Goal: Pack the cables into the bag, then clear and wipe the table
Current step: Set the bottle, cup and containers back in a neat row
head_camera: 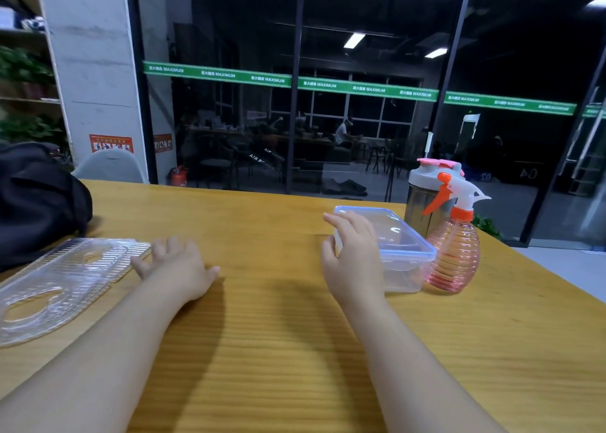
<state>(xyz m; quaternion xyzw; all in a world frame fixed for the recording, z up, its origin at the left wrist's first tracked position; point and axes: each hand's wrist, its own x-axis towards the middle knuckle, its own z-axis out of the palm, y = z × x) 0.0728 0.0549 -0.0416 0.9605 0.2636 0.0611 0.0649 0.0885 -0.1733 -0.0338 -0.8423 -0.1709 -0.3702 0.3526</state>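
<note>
A black bag (pixel 36 203) lies at the far left of the wooden table (pixel 269 334). A clear ribbed plastic tray (pixel 55 288) lies flat in front of the bag. My left hand (pixel 173 265) hovers open beside the tray's right end, fingers spread and holding nothing. A clear lidded plastic box with a blue rim (pixel 400 252) stands to the right. My right hand (pixel 351 252) is open at the box's left side, fingers reaching over its lid edge. No cables are in view.
A pink spray bottle with an orange trigger (pixel 455 252) stands right of the box. Behind it is a shaker bottle with a pink lid (pixel 423 196). A grey chair back (pixel 111 167) shows behind the table's far edge, and a glass wall lies beyond.
</note>
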